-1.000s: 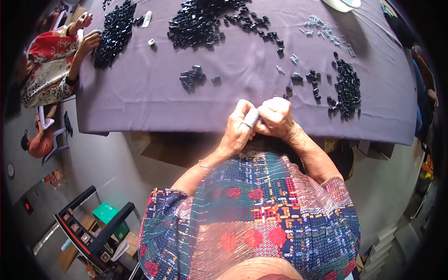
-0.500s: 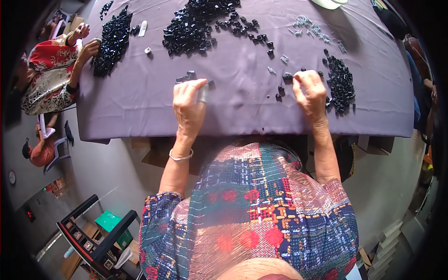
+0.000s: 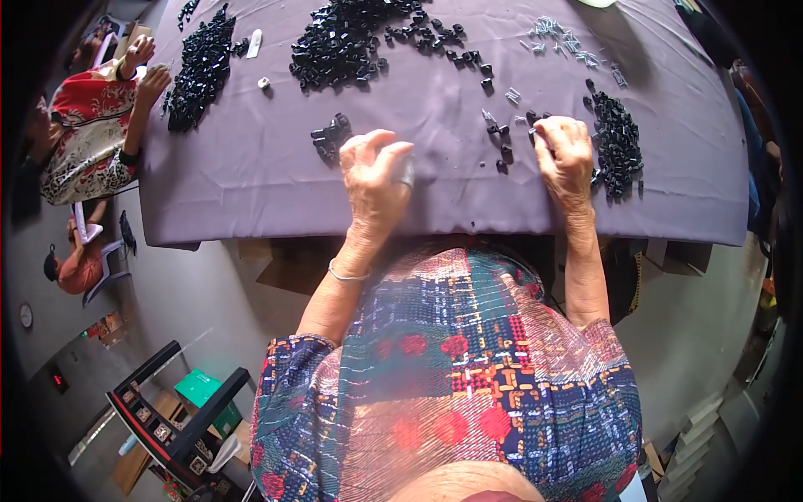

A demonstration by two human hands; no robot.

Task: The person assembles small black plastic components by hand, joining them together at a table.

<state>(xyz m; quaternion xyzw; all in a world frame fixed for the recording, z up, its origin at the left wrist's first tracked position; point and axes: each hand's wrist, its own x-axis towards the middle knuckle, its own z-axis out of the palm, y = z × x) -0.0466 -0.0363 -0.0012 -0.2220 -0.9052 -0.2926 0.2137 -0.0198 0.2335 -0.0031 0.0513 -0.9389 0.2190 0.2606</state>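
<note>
My left hand (image 3: 376,171) is loosely curled above the cloth, just right of a small heap of black plastic parts (image 3: 332,140). A pale, see-through patch shows beside its thumb; what the fingers hold, if anything, is hidden. My right hand (image 3: 565,155) pinches at the cloth with thumb and fingertips together, and a tiny bright spot shows at the tips, too small to name. Near its fingertips lie a few loose black parts (image 3: 506,155) and small silvery screw-like pins (image 3: 513,96). A larger pile of black parts (image 3: 617,146) is just right of this hand.
A purple-grey cloth (image 3: 443,201) covers the table. Farther back lie a large black pile (image 3: 343,50), another pile (image 3: 201,71) at the left, scattered silvery pins (image 3: 560,38), a white strip (image 3: 254,43) and a small white piece (image 3: 264,83). Another person's hand (image 3: 153,84) is at the left edge.
My left hand has moved right, away from the small black heap, which now shows more parts. My right hand has shifted slightly right, still pinching. The other person's hand has lifted off the left pile.
</note>
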